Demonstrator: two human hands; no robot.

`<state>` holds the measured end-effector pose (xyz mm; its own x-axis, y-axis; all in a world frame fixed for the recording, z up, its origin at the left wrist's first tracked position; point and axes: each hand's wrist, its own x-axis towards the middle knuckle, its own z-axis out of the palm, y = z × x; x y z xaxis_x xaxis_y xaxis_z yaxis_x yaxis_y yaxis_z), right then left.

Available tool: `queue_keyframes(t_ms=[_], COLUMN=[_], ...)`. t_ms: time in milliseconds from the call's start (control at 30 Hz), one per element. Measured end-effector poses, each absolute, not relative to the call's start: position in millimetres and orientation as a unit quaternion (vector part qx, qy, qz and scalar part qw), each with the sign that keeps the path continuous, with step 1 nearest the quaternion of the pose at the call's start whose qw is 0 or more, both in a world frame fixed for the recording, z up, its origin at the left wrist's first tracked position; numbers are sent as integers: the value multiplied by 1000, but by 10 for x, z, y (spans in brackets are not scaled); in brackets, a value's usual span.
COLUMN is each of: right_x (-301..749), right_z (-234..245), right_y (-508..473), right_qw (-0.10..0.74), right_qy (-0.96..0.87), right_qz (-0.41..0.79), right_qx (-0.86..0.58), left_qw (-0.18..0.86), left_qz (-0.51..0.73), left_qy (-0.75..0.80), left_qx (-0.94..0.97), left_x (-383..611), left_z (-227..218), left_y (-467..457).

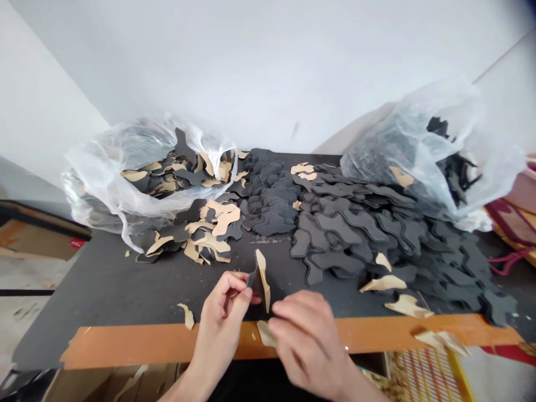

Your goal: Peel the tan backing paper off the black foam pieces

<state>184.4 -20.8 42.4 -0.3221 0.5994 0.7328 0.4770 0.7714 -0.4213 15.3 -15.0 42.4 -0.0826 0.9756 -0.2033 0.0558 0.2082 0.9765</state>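
Note:
My left hand (228,310) pinches a wavy-edged dark foam piece (253,278) between thumb and fingers and holds it on edge above the table. Tan backing paper (263,279) stands along the right side of that piece, partly bent away from the foam at the top. Just to the right, my right hand (307,338) is half curled, its fingertips apart and close to the paper's lower end but not visibly touching it. It is slightly blurred. A tan paper scrap (266,334) shows at the table edge beside its fingers; whether they touch it is unclear.
At left, an open plastic bag (100,173) holds papered foam pieces, with loose papered pieces (209,237) spilling in front. Bare dark foam pieces (343,234) lie heaped at right before another plastic bag (377,145). Orange tape (138,341) lines the table's front edge; a yellow basket (458,374) stands below.

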Motion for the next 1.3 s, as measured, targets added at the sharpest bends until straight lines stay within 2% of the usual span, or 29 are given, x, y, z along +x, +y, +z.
queue_keyframes(t_ms=[67,133,267,500,700,767,867,1000,1300], right_x=[1834,1809,1773,1796,1872,1891,1899,1862,1849], right_z=[419,382,319,266,336,345,294,183,22], right_y=[-219,-216,-201,-196,-344,-408,-446,-346,-139], right_qw=[438,423,418,444,423,418,420,405,375], right_qy=[-842,-830,-796,-767,-706,-682,-603,-504,-494], right_qz=[63,95,163,228,332,369,433,514,513], right_qx=[-307,-351,-407,-404,-461,-474,-523,-564,-593], left_qw=[500,495,523,546,596,566,434,366,243], left_qz=[454,456,453,455,375,386,403,322,328], left_qy=[584,584,575,553,501,489,550,550,495], left_qx=[450,453,436,435,503,540,589,679,767], left_x=[161,169,178,218,-13,-144,-231,-103,-21], left_z=[428,439,459,468,415,365,293,258,78], left_y=[-150,-157,-186,-226,-436,-524,-570,-444,-172])
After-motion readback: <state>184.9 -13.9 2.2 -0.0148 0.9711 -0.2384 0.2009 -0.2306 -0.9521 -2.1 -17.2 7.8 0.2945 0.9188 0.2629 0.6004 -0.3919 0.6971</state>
